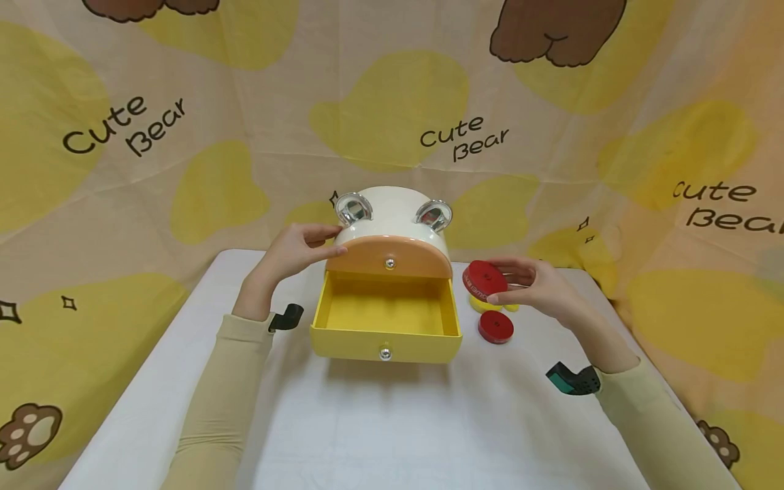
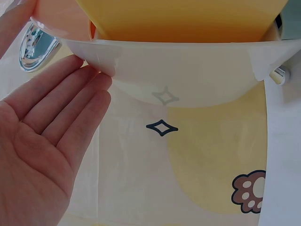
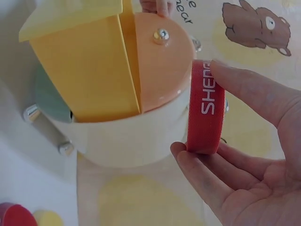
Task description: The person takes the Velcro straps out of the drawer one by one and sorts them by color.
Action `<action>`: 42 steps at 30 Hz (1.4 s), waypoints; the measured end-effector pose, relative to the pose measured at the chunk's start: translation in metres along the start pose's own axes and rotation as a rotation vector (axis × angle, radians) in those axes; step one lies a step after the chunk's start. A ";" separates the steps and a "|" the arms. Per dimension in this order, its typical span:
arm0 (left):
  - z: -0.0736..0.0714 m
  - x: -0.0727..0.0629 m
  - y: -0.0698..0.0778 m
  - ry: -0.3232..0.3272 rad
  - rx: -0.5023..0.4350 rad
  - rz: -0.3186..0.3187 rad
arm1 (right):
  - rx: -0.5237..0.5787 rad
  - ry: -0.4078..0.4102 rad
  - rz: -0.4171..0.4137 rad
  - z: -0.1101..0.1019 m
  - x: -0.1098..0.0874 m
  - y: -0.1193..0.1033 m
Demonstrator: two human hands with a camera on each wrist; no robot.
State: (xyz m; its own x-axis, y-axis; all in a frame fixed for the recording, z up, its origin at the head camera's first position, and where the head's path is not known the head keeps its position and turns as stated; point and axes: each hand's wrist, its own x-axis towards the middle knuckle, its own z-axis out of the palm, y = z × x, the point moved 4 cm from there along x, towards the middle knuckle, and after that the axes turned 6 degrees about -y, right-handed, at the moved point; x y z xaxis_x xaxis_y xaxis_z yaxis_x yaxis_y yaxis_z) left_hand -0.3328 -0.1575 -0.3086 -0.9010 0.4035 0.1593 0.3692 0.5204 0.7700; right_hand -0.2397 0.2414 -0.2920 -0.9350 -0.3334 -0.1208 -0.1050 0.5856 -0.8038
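Note:
A white rounded mini cabinet (image 1: 392,212) with silver ear shapes stands on the table. Its yellow drawer (image 1: 386,344) is pulled out and holds nothing; above it, the orange drawer (image 1: 361,255) is closed. My left hand (image 1: 294,250) rests against the cabinet's left side, fingers straight along the wall and thumb at the front edge. To the right, my right hand (image 3: 254,160) pinches a red tape roll (image 3: 205,108) with white lettering, thumb on one side and fingertips on the other. In the head view this roll is raised over a yellow roll (image 1: 484,305) and partly hides it.
Another red roll (image 1: 496,327) lies on the white tabletop (image 1: 380,429), right of the open drawer. A green drawer front (image 3: 52,96) shows below the yellow one. A bear-print cloth (image 1: 392,102) hangs close behind the cabinet.

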 end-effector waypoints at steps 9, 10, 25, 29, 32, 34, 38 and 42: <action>0.001 0.000 0.000 0.002 -0.003 0.008 | -0.116 0.059 0.088 -0.017 -0.012 0.020; 0.001 0.000 0.000 0.001 -0.001 0.006 | -0.131 0.069 0.093 -0.019 -0.014 0.023; 0.001 0.001 -0.002 -0.013 -0.021 -0.024 | -0.030 0.113 0.018 -0.036 -0.017 0.068; 0.001 0.000 -0.001 -0.017 -0.029 -0.028 | -0.004 0.112 0.033 -0.038 -0.019 0.079; 0.001 0.000 -0.001 -0.020 -0.029 -0.028 | 0.004 0.106 0.078 -0.039 -0.020 0.087; 0.000 0.001 -0.001 -0.020 -0.027 -0.027 | 0.005 0.098 0.105 -0.040 -0.021 0.092; 0.000 0.001 -0.002 -0.012 -0.028 -0.022 | -0.002 0.093 0.163 -0.040 -0.021 0.104; 0.001 0.002 -0.004 -0.011 -0.019 -0.017 | -0.007 0.087 0.208 -0.039 -0.020 0.120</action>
State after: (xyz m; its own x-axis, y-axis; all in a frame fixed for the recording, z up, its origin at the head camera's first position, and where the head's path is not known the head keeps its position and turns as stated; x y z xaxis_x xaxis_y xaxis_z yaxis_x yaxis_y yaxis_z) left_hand -0.3361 -0.1580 -0.3117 -0.9045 0.4029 0.1396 0.3494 0.5126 0.7843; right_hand -0.2467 0.3472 -0.3631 -0.9623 -0.1404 -0.2329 0.0913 0.6402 -0.7628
